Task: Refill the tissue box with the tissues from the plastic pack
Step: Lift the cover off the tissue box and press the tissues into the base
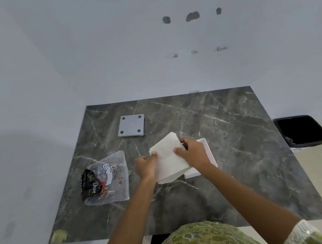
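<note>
Leftmost, lay the plastic pack [105,178], flat and crumpled on the table [235,134], apparently emptied and pushed aside so as not to hinder the filling. Farther back and a little right, rested a grey square panel [131,126] with four dark pads at its corners, probably the tissue box's removable base, set well apart to leave the box open. Toward the middle, gripped the near-left edge of the tissue stack [168,158] with the left hand [145,167], fingers [153,155] curled narrowly around that edge, likely to keep the sheets squared. Held the stack tilted, its right side overlapping the tissue box [207,152]. Pressed down on top of the stack with the right hand [193,154], thumb and fingers closed on it, seemingly steering it toward the opening. Lay just beneath and right of that hand the white box, open side up; could not tell how far the stack had entered. Judged as mid-insertion, stack not yet seated. Beyond the table's far right edge, stood a dark bin [303,130] on the floor.
</note>
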